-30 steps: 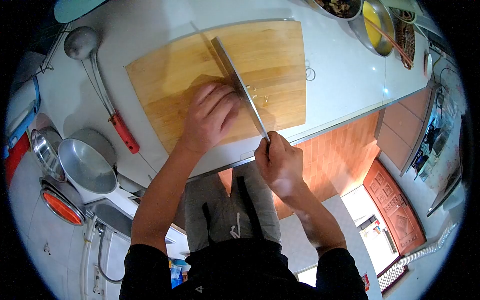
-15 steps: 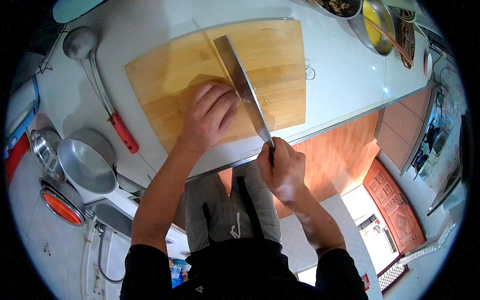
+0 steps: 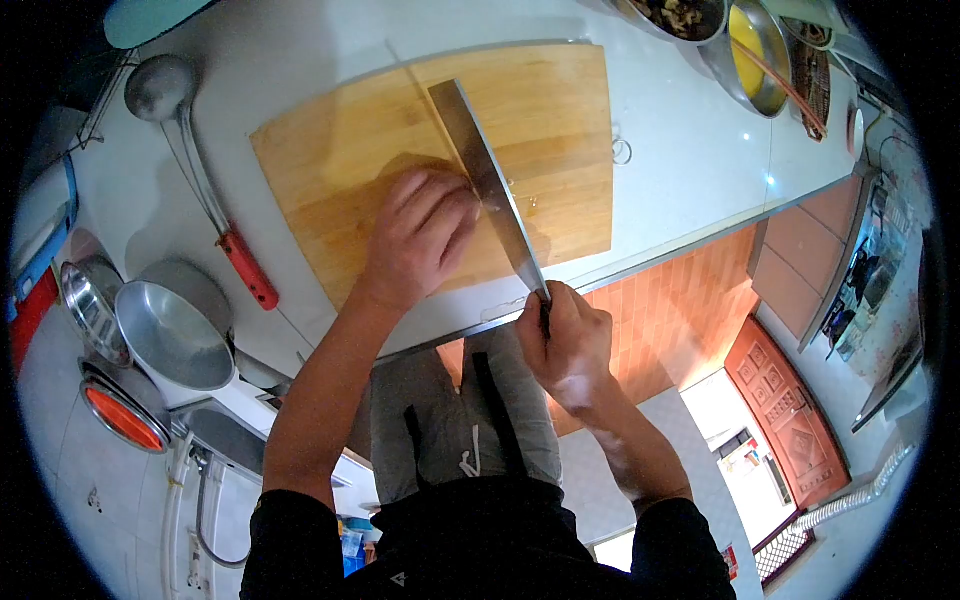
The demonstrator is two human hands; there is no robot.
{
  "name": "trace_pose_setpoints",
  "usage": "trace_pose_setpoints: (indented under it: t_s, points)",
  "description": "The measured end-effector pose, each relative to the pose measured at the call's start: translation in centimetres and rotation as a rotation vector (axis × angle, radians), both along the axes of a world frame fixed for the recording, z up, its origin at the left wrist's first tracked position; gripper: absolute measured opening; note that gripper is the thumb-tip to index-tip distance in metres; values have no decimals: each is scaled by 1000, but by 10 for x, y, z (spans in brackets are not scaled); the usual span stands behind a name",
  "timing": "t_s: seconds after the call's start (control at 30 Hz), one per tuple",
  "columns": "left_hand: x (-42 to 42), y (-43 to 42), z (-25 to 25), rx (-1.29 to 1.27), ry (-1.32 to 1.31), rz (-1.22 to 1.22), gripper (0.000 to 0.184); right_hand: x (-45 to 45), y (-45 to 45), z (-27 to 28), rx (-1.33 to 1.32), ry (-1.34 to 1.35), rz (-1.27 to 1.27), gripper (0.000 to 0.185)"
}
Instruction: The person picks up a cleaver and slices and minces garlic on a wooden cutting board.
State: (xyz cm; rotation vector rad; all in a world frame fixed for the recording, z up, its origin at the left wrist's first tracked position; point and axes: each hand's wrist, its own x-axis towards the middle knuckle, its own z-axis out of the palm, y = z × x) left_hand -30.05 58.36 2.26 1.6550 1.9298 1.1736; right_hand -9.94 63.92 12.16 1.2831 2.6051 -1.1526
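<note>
A wooden cutting board (image 3: 350, 140) lies on the white counter. My right hand (image 3: 568, 345) is wrapped round the dark handle of a broad knife (image 3: 485, 175), whose blade reaches up across the board. Left of the blade, my left hand (image 3: 422, 235) rests on the board with its fingers curled and pressed together, the fingertips close beside the blade. Whatever those fingers hold is hidden or too small to name. A few tiny pale bits (image 3: 532, 202) lie on the board just right of the blade.
On the left are a ladle (image 3: 160, 88) with a red-handled utensil (image 3: 247, 265) and a metal pot (image 3: 175, 335). At the upper right stand a bowl of dark food (image 3: 685, 15) and a bowl of yellow liquid (image 3: 748, 60) with chopsticks (image 3: 790, 90) across it.
The knife has tilted so that more of its blade face shows, and my right hand has shifted slightly down and right with it. My left hand has barely moved.
</note>
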Motion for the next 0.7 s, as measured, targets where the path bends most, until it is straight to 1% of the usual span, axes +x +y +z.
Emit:
trace_pose_setpoints:
  t_s: [0.07, 0.17, 0.37, 0.47, 0.53, 0.57, 0.63, 0.67, 0.7]
  points:
    - [0, -1, -1, 2, 7, 0, 19, -2, 0, -1, 1, -8, 3, 11]
    - [3, -1, -3, 5, -19, 14, 19, -8, 1, -5, 17, 49, 5, 11]
    - [3, -5, -5, 4, -2, 7, 21, -17, 3, -9, 45, -7, -3, 11]
    - [0, -5, -5, -31, -1, -10, 21, -12, 4, -8, -8, -10, -58, 11]
    - [0, -5, -6, -24, -93, -12, 27, -6, 6, -2, -44, 11, -93, 10]
    - [1, -7, -5, -24, -97, -10, 27, -3, 6, 0, -44, 7, -90, 10]
    - [3, -10, 5, -77, -61, 37, 37, 2, 7, 3, -53, -2, -101, 11]
    - [6, -14, 8, -78, -61, 39, 37, 4, 8, 3, -54, -3, -100, 11]
    - [10, -18, 10, -116, -11, 73, 42, 5, 8, 2, -47, 3, -95, 11]
